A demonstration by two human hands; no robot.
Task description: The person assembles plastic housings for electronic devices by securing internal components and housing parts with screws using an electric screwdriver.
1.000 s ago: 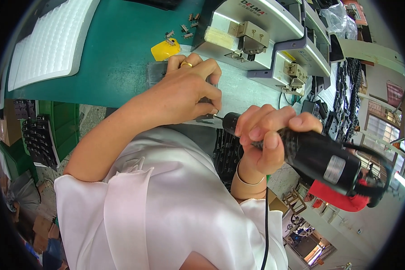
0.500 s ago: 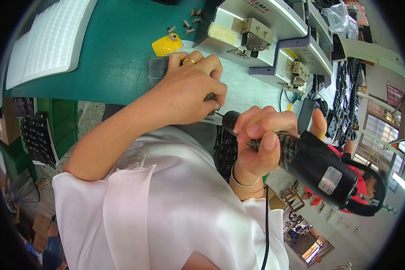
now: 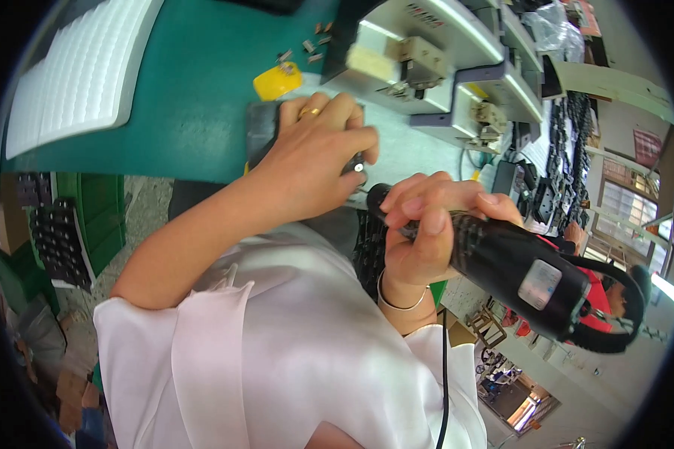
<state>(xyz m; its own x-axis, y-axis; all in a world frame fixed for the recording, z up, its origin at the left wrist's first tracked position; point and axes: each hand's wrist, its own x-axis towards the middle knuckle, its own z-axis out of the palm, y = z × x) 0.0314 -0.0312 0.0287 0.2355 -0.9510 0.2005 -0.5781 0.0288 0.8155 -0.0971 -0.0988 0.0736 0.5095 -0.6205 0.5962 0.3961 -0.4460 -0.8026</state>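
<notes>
My right hand (image 3: 427, 236) is wrapped round a black electric screwdriver (image 3: 505, 262), its thumb and fingers closed near the front end. The tool lies slantwise, with its thin bit pointing left toward my other hand. At the table's near edge, the curled fingers of my left hand (image 3: 314, 146) grip a small black part (image 3: 359, 159) with a silvery round spot on it; most of the part is hidden under the fingers. Beneath and beside that hand rests a dark grey block (image 3: 261, 127). The bit's tip is close to the left thumb; contact with the part cannot be made out.
A yellow piece (image 3: 278, 81) and several small metal components (image 3: 308, 46) lie beyond my left hand. Grey bench machines (image 3: 404, 67) stand at the back right. A white ribbed tray (image 3: 82, 78) is on the left of the green table (image 3: 191, 90). Green crates (image 3: 101, 217) stand below it.
The screwdriver and my right hand have shifted slightly left and down. My left hand has turned a little, and the part's silvery round spot now shows between its fingers.
</notes>
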